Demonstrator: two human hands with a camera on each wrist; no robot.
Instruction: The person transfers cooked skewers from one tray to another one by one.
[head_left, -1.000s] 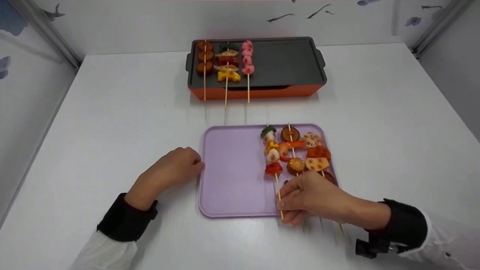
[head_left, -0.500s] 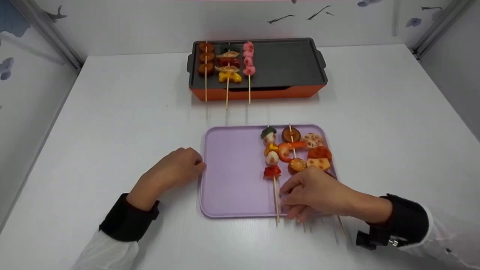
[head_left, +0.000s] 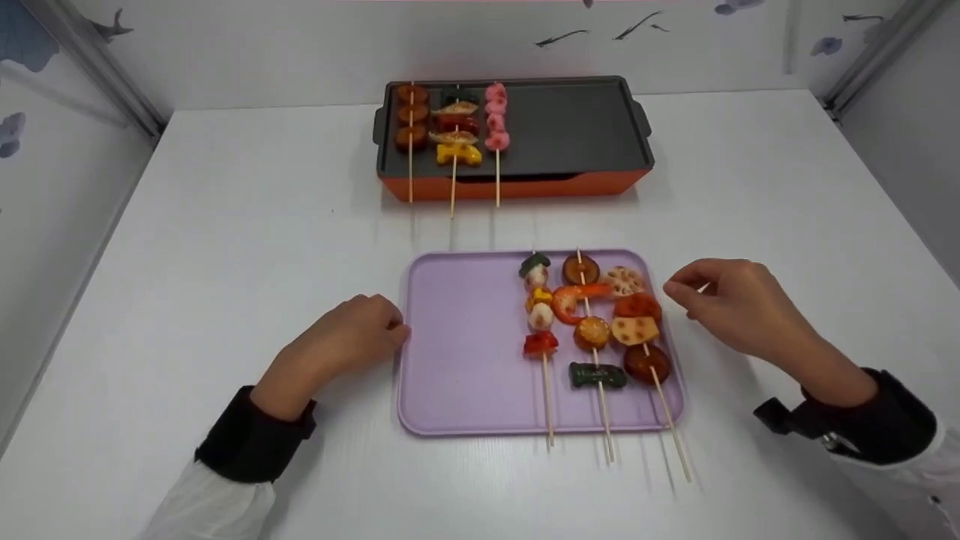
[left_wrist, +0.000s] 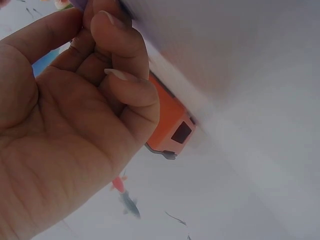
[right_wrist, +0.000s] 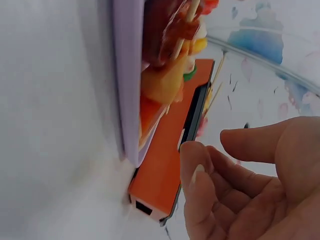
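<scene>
My left hand [head_left: 349, 334] pinches the left rim of a purple tray [head_left: 465, 360]; in the left wrist view its thumb and curled fingers meet at a bit of purple. Three skewers lie on the tray's right half: a vegetable skewer [head_left: 540, 300] with a red piece, a shrimp skewer [head_left: 592, 330] with a dark green piece, and a lotus-root skewer [head_left: 636, 330]. Their stick ends stick out past the front rim. Just off the tray's right edge hovers my right hand [head_left: 739, 304], holding nothing, thumb and index finger apart in the right wrist view [right_wrist: 250, 180].
Behind the tray stands an orange grill [head_left: 517, 185] with a black plate [head_left: 570, 124]. Three skewers lie on its left part: brown rounds [head_left: 410, 114], mixed pieces [head_left: 456, 124] and pink pieces [head_left: 496, 112]. White walls enclose the white table [head_left: 225, 225] at the back and sides.
My right hand has let go of the vegetable skewer's stick and moved right and back, off the tray. That skewer has shifted slightly left at its lower end. My left hand stays put.
</scene>
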